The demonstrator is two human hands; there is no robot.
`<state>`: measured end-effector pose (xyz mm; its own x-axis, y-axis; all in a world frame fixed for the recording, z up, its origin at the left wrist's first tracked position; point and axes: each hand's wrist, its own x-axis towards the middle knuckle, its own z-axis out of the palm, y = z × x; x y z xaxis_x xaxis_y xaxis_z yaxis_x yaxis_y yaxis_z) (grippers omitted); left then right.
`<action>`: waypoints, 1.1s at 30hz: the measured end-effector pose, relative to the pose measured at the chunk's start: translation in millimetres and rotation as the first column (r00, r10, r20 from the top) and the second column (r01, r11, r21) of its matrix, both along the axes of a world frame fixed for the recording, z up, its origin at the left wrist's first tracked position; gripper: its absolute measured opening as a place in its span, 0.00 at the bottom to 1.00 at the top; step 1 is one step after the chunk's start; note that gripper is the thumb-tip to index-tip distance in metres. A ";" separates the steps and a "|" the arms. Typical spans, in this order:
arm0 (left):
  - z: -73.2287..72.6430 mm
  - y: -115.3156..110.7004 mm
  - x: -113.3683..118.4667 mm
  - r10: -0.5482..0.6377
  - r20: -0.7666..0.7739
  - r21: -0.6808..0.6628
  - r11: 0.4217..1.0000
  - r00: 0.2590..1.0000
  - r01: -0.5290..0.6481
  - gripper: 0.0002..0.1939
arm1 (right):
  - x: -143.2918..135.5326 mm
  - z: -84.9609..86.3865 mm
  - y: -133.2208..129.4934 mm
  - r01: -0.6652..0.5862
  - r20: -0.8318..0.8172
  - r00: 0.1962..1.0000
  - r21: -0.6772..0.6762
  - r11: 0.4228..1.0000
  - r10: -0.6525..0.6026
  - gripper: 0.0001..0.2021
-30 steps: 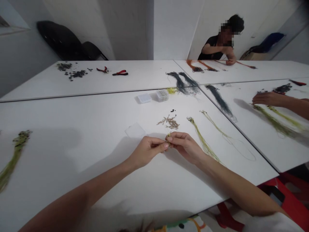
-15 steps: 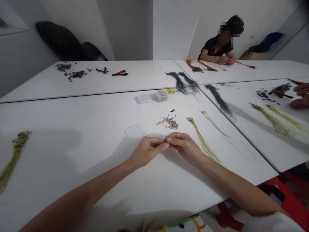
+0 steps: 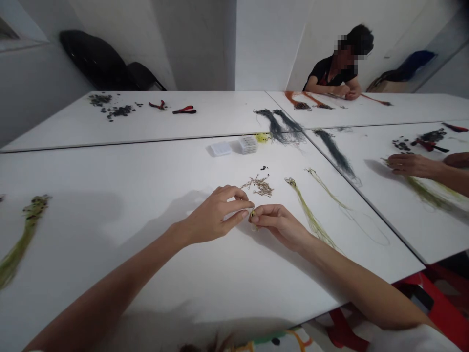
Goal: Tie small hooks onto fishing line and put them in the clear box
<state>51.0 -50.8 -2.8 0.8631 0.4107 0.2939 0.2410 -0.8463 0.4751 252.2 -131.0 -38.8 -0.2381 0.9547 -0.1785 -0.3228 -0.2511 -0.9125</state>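
our right fingers [image 3: 256, 215] pinch a small yellow-and-black piece [image 3: 252, 219], which we judge unfinished; our left hand [image 3: 207, 217] is loosely parted just beside it, contact unclear. beyond, bronze-coloured metal pieces [image 3: 262, 187] lie loose, while yellow-green line bundles [image 3: 303, 206] at left and right look already gathered.

No readable text, labels, brands, numbers or signs anywhere in view.

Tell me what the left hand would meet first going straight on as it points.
Probably the small yellowish piece pinched by the right hand, just ahead of the left hand's fingertips; exact depth is unclear.
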 end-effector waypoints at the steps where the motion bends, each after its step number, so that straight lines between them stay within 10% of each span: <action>1: 0.9 -0.1 -0.2 -0.002 -0.004 -0.009 1.000 1.000 0.002 0.14 | 0.4 -0.3 0.0 -0.010 0.000 1.000 0.004 1.000 0.010 0.01; 20: 3.6 -8.7 6.3 0.076 -0.001 -0.267 0.961 0.997 -0.074 0.10 | 4.4 0.7 1.5 -0.066 0.002 0.998 0.006 0.998 0.066 0.02; 33: 0.1 -17.8 10.7 0.263 0.027 -0.511 0.833 0.965 -0.213 0.09 | 6.0 3.6 1.7 -0.064 0.022 0.998 0.029 0.998 0.064 0.02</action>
<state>61.7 -68.6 -2.6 0.6991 0.7120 0.0656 0.3379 -0.4098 0.8473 258.3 -129.3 -35.3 -0.2954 0.9425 -0.1563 -0.2873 -0.2436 -0.9263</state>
